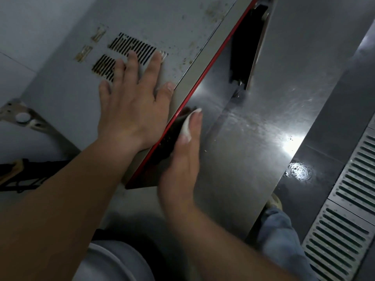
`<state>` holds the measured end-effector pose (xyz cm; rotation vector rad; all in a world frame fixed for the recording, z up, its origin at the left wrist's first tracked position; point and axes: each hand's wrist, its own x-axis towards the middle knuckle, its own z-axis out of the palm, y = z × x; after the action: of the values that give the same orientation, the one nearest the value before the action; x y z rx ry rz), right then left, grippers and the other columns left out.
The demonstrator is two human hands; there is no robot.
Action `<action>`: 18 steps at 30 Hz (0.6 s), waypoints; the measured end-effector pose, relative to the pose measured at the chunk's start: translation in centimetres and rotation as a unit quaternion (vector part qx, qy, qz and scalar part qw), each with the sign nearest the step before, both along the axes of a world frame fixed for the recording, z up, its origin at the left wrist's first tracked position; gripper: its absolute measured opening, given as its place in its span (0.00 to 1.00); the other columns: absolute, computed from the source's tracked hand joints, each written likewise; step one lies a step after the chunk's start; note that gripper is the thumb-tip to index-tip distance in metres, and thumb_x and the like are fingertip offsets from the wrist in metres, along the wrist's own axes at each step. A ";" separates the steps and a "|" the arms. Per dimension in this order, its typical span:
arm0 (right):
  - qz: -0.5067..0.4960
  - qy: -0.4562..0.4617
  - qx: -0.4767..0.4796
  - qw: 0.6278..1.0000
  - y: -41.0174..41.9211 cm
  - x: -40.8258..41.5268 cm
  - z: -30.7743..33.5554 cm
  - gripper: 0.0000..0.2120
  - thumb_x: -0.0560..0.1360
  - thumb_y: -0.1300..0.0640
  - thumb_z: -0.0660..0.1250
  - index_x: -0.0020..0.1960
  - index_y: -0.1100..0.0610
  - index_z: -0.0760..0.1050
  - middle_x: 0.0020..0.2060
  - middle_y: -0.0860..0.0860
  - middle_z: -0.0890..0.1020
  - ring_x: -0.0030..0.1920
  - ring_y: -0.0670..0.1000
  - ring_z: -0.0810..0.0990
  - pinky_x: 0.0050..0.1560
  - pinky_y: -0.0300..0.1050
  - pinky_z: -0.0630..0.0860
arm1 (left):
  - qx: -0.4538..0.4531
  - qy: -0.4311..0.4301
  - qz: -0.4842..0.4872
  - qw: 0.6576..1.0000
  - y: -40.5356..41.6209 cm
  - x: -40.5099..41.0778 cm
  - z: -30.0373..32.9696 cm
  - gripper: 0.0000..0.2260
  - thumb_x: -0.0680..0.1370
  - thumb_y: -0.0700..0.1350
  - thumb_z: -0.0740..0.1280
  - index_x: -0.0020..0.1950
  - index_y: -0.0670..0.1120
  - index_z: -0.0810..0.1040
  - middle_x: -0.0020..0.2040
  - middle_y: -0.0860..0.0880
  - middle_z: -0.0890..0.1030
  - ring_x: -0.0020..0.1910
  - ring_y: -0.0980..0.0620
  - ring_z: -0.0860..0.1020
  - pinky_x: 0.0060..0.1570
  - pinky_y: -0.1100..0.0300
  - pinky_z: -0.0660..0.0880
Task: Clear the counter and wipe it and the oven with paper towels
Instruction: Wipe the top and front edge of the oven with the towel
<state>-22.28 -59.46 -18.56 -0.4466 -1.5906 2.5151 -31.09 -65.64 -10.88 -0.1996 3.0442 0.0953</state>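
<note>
The grey oven (67, 82) fills the upper left, seen from above, its top stained and slotted with black vents (129, 47). My left hand (134, 102) lies flat on that top, fingers spread over the vents. A red trim (205, 65) runs along the oven's front edge. My right hand (182, 159) presses a white paper towel (187, 126) with straight fingers against the dark oven front just below the red trim. Most of the towel is hidden under the fingers.
The steel counter (253, 128) stretches to the right, shiny and streaked. A dark floor with a slotted metal drain grate (345, 209) lies beyond it. A metal bracket (22, 116) sits at the left. My jeans leg and shoe (276, 218) show below the counter edge.
</note>
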 end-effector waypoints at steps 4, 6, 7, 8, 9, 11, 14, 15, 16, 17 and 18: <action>0.058 0.119 0.157 0.979 -3.0 5.5 -1.3 0.27 0.84 0.52 0.50 0.80 0.58 0.47 0.80 0.54 0.48 0.79 0.57 0.46 0.77 0.58 0.47 | 0.012 0.000 -0.004 1.000 0.0 0.1 0.1 0.26 0.83 0.62 0.44 0.80 0.63 0.43 0.83 0.50 0.42 0.81 0.48 0.39 0.77 0.40 0.41; 0.058 0.141 0.199 0.968 -3.2 5.9 -3.0 0.27 0.84 0.53 0.50 0.80 0.58 0.46 0.80 0.56 0.47 0.79 0.61 0.47 0.77 0.61 0.48 | 0.015 -0.002 -0.010 1.000 -0.1 0.2 0.2 0.25 0.84 0.61 0.45 0.81 0.63 0.43 0.83 0.50 0.42 0.81 0.48 0.39 0.77 0.40 0.41; 0.058 0.147 0.199 0.967 -3.1 5.8 -3.6 0.27 0.84 0.53 0.50 0.80 0.58 0.46 0.80 0.56 0.48 0.79 0.61 0.47 0.77 0.61 0.48 | 0.015 -0.004 -0.014 1.000 -0.2 0.1 0.2 0.25 0.84 0.61 0.45 0.81 0.63 0.43 0.83 0.51 0.42 0.81 0.48 0.39 0.77 0.40 0.41; 0.060 0.143 0.190 0.969 -2.9 5.5 -4.1 0.27 0.84 0.53 0.50 0.80 0.57 0.46 0.80 0.55 0.48 0.79 0.60 0.47 0.77 0.59 0.48 | 0.013 -0.007 -0.019 1.000 -0.2 0.0 0.1 0.25 0.84 0.60 0.45 0.81 0.62 0.43 0.83 0.51 0.42 0.81 0.48 0.39 0.77 0.40 0.40; 0.060 0.123 0.168 0.976 -2.6 4.9 -4.6 0.28 0.84 0.51 0.50 0.80 0.57 0.46 0.80 0.54 0.48 0.79 0.57 0.47 0.78 0.57 0.47 | 0.011 -0.011 -0.024 1.000 -0.3 -0.1 0.1 0.25 0.84 0.60 0.46 0.81 0.62 0.43 0.83 0.51 0.42 0.81 0.48 0.39 0.77 0.40 0.40; 0.038 0.027 0.083 0.995 -1.8 2.5 -5.2 0.28 0.84 0.47 0.51 0.80 0.52 0.47 0.80 0.47 0.50 0.79 0.49 0.47 0.79 0.54 0.46 | 0.015 -0.029 -0.041 0.999 -0.9 -0.3 0.5 0.25 0.84 0.60 0.47 0.80 0.63 0.42 0.82 0.52 0.41 0.80 0.48 0.39 0.77 0.41 0.39; 0.021 -0.149 0.042 0.988 -0.4 -2.2 -4.6 0.27 0.83 0.43 0.49 0.80 0.46 0.47 0.79 0.39 0.49 0.77 0.37 0.48 0.79 0.47 0.47 | 0.016 -0.080 -0.109 0.991 -3.2 -0.2 1.7 0.25 0.85 0.59 0.48 0.80 0.64 0.41 0.82 0.55 0.38 0.80 0.52 0.36 0.77 0.48 0.37; 0.028 -0.181 0.039 0.982 0.0 -3.2 -4.2 0.27 0.84 0.44 0.48 0.80 0.46 0.46 0.79 0.39 0.49 0.76 0.36 0.48 0.78 0.44 0.46 | 0.013 -0.094 -0.132 0.987 -4.0 -0.1 2.1 0.25 0.85 0.59 0.48 0.80 0.64 0.41 0.82 0.55 0.38 0.80 0.54 0.36 0.77 0.50 0.37; 0.034 -0.198 0.029 0.979 0.3 -3.7 -4.0 0.26 0.84 0.45 0.48 0.81 0.46 0.46 0.79 0.39 0.49 0.76 0.37 0.47 0.78 0.42 0.45 | 0.009 -0.098 -0.147 0.984 -4.6 0.1 2.1 0.26 0.83 0.60 0.46 0.80 0.64 0.41 0.82 0.55 0.38 0.79 0.54 0.36 0.77 0.51 0.37; 0.040 -0.199 0.013 0.979 0.5 -3.9 -3.7 0.27 0.84 0.43 0.48 0.80 0.46 0.46 0.79 0.39 0.49 0.77 0.38 0.47 0.78 0.44 0.44 | 0.005 -0.093 -0.152 0.984 -4.8 0.5 2.0 0.27 0.82 0.61 0.44 0.80 0.63 0.41 0.82 0.54 0.38 0.79 0.54 0.36 0.77 0.51 0.38; 0.044 -0.185 0.000 0.982 0.7 -3.6 -3.3 0.30 0.82 0.39 0.48 0.80 0.45 0.46 0.79 0.39 0.49 0.77 0.38 0.47 0.79 0.47 0.45 | 0.003 -0.079 -0.151 0.985 -4.9 0.8 1.7 0.27 0.81 0.62 0.42 0.80 0.63 0.41 0.82 0.54 0.39 0.80 0.54 0.37 0.77 0.50 0.38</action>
<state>-25.86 -58.80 -21.83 -0.9073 -1.7659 2.6117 -30.30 -70.53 -9.19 0.2423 2.8740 0.0634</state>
